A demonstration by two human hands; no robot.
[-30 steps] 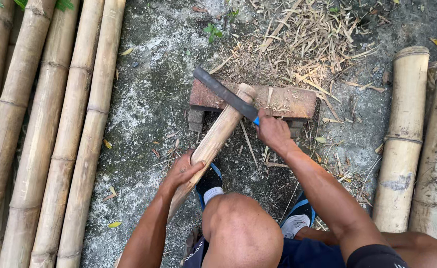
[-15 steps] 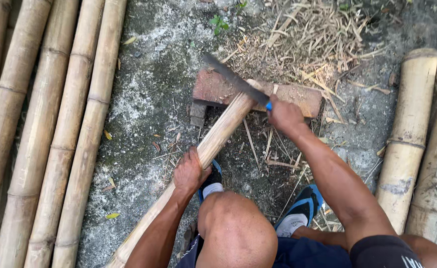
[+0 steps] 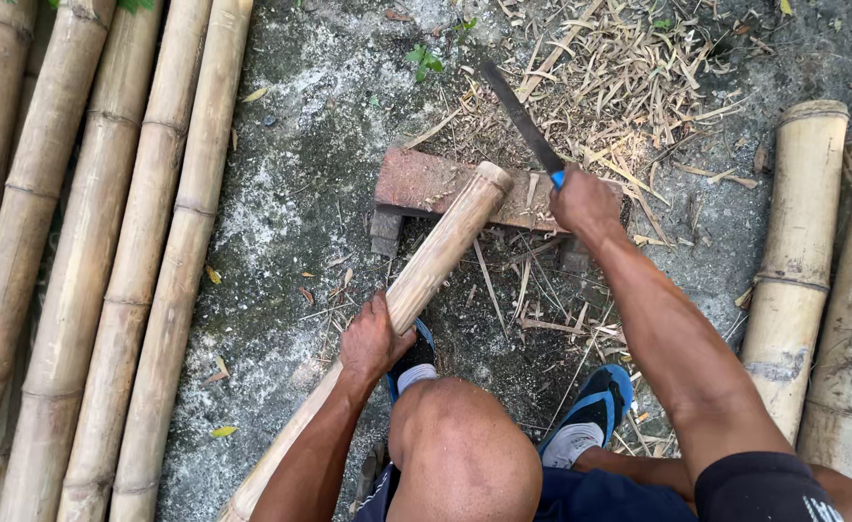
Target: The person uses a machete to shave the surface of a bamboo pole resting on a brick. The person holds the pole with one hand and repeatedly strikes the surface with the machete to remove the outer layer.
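My left hand grips a pale bamboo pole near its middle. The pole slants up to the right, and its cut end rests on a reddish wooden block on the ground. My right hand holds a long dark blade with a blue handle, raised up and to the left above the block, clear of the pole's end. My knee and both feet in blue sandals are below the block.
Several long bamboo poles lie side by side along the left. Two thick bamboo sections lie at the right. Dry bamboo shavings litter the concrete behind and around the block.
The blade has lifted off the pole's end and now points up and away from it. The pole stays on the block, and my left hand still grips it.
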